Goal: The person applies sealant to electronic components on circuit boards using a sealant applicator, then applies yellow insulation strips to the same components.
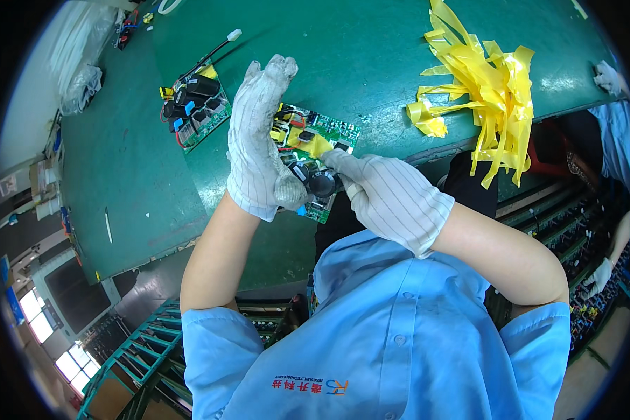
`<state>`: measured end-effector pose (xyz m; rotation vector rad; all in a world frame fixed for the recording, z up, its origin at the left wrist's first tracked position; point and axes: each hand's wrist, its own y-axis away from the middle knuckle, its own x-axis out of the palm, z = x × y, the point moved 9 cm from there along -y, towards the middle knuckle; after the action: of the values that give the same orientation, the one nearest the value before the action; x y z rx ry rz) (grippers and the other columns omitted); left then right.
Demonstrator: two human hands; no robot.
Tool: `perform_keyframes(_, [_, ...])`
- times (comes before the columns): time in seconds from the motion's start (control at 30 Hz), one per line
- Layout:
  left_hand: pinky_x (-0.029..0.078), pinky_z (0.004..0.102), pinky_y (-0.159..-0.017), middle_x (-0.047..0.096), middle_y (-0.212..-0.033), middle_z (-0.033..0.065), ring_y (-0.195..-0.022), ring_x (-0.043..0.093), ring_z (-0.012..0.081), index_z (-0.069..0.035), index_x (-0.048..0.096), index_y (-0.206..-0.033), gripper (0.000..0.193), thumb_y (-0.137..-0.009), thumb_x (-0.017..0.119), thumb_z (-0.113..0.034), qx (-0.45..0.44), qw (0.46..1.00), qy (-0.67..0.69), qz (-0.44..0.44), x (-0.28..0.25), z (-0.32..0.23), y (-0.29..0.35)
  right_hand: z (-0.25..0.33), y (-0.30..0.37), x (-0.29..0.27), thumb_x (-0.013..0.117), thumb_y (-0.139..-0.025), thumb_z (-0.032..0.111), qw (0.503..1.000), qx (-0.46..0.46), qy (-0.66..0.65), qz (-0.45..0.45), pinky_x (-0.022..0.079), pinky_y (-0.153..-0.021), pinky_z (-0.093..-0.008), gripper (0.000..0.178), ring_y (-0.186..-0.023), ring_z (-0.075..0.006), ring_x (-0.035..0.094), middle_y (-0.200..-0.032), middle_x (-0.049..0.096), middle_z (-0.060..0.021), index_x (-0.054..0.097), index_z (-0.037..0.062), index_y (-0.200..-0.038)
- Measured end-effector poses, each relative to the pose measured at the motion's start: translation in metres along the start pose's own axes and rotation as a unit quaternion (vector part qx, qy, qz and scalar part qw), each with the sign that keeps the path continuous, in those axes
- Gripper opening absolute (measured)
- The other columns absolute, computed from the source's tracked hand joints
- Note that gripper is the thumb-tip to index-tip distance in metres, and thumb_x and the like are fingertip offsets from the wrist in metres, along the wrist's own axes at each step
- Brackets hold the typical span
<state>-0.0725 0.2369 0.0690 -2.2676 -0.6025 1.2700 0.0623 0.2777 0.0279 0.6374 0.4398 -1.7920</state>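
A green circuit board [343,131] with black capacitors, blue parts and wires lies at the table's near edge, partly past it. My left hand [253,143], in a white striped glove, holds the board along its left side. Its fingers stretch up and away, while the thumb bends over the lower components. A strip of yellow tape [313,145] lies across the middle of the board. My right hand [397,199], gloved the same way, has its fingertips closed at the tape's right end. Its palm hides the board's right corner.
A second circuit board [197,108] with a cable sits left of my left hand. Yellow tape strips [500,91] hang over the edge of the green table [140,189] on the right. Another person's gloved hands [607,78] show at far right, near racks of boards [595,294].
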Motion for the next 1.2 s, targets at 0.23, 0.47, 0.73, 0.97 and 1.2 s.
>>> perform_keyframes(0.23, [0.031,0.0584,-0.115,0.062,-0.133,0.0154,-0.129,0.056,0.0349,-0.002,0.053,-0.137,0.074,-0.08,0.069,-0.045,0.028,1.0,-0.006,0.002,0.0,0.022,0.017,0.013,-0.013,-0.028,0.053,-0.091,0.004,1.0,-0.018,0.0,0.001,0.05,-0.062,-0.0497,0.034,-0.067,-0.0427,0.063,-0.073,0.063,-0.0238,0.057,-0.0006,-0.124])
perform_keyframes(0.47, [0.033,0.0588,-0.114,0.063,-0.132,0.0163,-0.127,0.058,0.0343,-0.005,0.051,-0.139,0.065,-0.083,0.068,-0.034,-0.024,0.996,0.062,-0.057,-0.011,-0.007,0.006,0.015,0.0,-0.024,0.053,-0.089,0.009,0.984,-0.006,0.111,0.135,0.052,-0.065,-0.0476,0.055,-0.07,-0.0396,0.065,-0.078,0.066,-0.0222,0.043,-0.0028,-0.142])
perform_keyframes(0.73, [0.035,0.0514,-0.114,0.058,-0.135,0.0223,-0.126,0.057,0.0348,0.002,0.045,-0.142,0.075,-0.085,0.067,-0.042,0.046,0.997,0.032,-0.05,-0.012,-0.015,0.005,0.021,-0.033,-0.005,0.052,-0.086,0.011,0.972,-0.038,0.16,0.169,0.056,-0.072,-0.0474,0.037,-0.082,-0.0369,0.07,-0.089,0.071,-0.0198,0.061,0.001,-0.121])
perform_keyframes(0.97, [0.037,0.0604,-0.111,0.065,-0.127,0.0154,-0.124,0.059,0.0365,-0.004,0.059,-0.131,0.068,-0.071,0.074,-0.035,0.03,0.997,0.012,-0.063,-0.017,-0.019,0.003,0.016,-0.029,-0.004,0.051,-0.085,0.01,0.982,-0.051,0.122,0.135,0.055,-0.071,-0.0474,0.027,-0.08,-0.0377,0.069,-0.086,0.071,-0.0183,0.064,0.0019,-0.108])
perform_keyframes(1.2, [0.03,0.0607,-0.115,0.061,-0.131,0.0204,-0.128,0.056,0.0379,-0.002,0.052,-0.134,0.063,-0.085,0.067,-0.039,0.089,0.991,0.041,-0.092,-0.02,-0.006,0.023,0.031,-0.026,-0.01,0.052,-0.085,0.008,0.987,-0.05,0.07,0.137,0.054,-0.07,-0.0477,0.027,-0.078,-0.0377,0.068,-0.083,0.069,-0.0195,0.064,0.0018,-0.108])
